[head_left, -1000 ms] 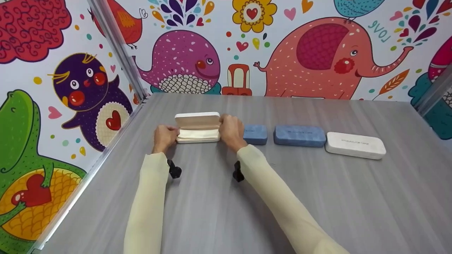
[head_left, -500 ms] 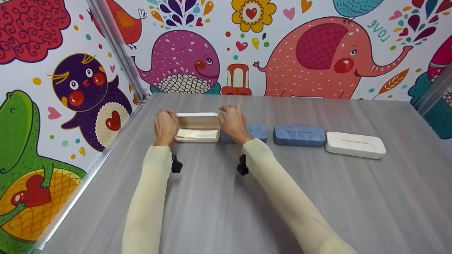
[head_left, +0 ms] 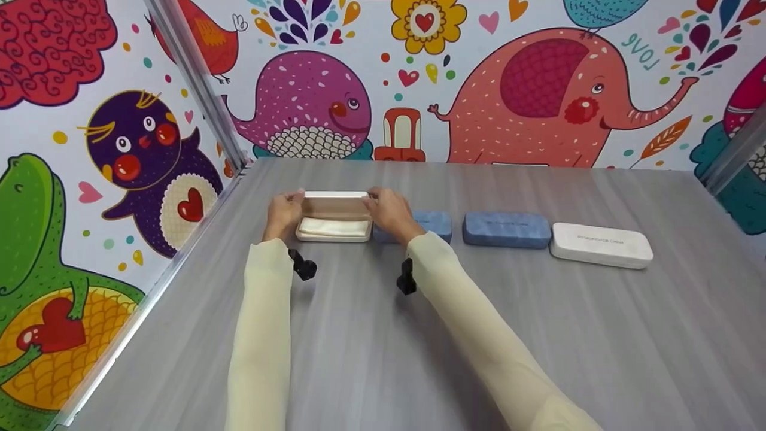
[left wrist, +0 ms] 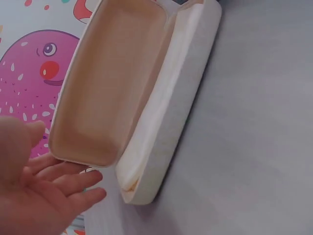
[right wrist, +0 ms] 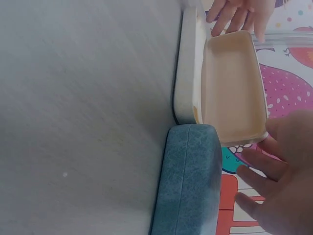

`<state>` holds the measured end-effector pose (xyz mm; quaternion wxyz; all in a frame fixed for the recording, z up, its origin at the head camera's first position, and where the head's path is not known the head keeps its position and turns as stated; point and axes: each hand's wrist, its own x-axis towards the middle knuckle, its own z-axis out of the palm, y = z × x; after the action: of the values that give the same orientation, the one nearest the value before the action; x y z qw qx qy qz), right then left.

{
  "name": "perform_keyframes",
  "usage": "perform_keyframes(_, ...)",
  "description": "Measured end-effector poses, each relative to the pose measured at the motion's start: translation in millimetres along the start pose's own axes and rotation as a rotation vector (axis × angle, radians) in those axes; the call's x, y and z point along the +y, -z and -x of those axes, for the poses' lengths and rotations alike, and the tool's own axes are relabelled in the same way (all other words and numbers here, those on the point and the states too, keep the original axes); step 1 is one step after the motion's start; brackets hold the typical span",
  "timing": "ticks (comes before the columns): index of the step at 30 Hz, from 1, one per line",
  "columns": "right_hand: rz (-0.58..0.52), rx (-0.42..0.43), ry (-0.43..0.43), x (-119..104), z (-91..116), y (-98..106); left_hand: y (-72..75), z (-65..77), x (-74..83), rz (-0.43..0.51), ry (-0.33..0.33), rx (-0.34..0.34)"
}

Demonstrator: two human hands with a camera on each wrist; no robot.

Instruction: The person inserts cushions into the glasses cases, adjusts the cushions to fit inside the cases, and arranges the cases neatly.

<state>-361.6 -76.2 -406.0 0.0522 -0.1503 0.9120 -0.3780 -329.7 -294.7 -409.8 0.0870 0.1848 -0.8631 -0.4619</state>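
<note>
A white glasses case (head_left: pixel 333 237) lies on the table with its lid (head_left: pixel 335 206) raised, showing a beige lining. Inside rests a folded cream cloth (head_left: pixel 335 227). My left hand (head_left: pixel 283 214) is at the lid's left end; in the left wrist view its fingers (left wrist: pixel 73 183) are extended against the lid's edge, with the thumb slightly apart. At the lid's right upper corner, my right hand (head_left: pixel 392 212) pinches the edge between thumb and forefinger, its other fingers spread. That hand partly covers a blue glasses case (head_left: pixel 435 224) beside the white one.
Farther right along the same row are another blue glasses case (head_left: pixel 506 230) and a shut white glasses case (head_left: pixel 601 245). A wall with cartoon animals (head_left: pixel 538 102) stands behind the grey table (head_left: pixel 359 347), and another wall borders its left side.
Both hands have moved from the case's sides up to the lid's upper corners. The lid stays raised, tilted a little more upright than a second ago. The other cases have not moved.
</note>
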Motion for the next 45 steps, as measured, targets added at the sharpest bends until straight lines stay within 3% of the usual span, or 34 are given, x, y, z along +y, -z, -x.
perform_keyframes(5, 0.003, 0.011, -0.035, -2.1, -0.6, -2.0, -4.1, 0.2, -1.6, 0.018, 0.009, 0.033)
perform_keyframes(14, 0.045, 0.056, 0.078, 2.7, 1.7, -2.6, -5.1, 4.0, -0.1, 0.047, -0.024, 0.028)
perform_keyframes(21, -0.007, 0.045, 0.135, 5.7, 7.6, -4.0, -0.7, 6.9, -9.2, 0.101, -0.001, -0.008)
perform_keyframes(25, -0.003, 0.045, 0.140, 4.9, 9.4, -4.0, 4.5, 6.5, -12.8, 0.068, -0.019, -0.056)
perform_keyframes(32, 0.084, -0.019, 0.058, 0.4, 14.3, -2.4, 19.6, 12.0, -24.1, -0.035, -0.034, -0.203)
perform_keyframes(36, 0.202, -0.045, 0.103, 1.7, 18.3, -5.8, 27.3, 15.5, -32.7, -0.089, -0.023, -0.262)
perform_keyframes(41, 0.353, -0.028, 0.194, 6.5, 22.8, -10.8, 28.1, 17.9, -41.5, -0.073, 0.011, -0.262)
perform_keyframes(45, 0.329, -0.019, 0.218, 9.9, 26.6, -11.5, 25.2, 19.5, -41.8, -0.048, 0.013, -0.230)
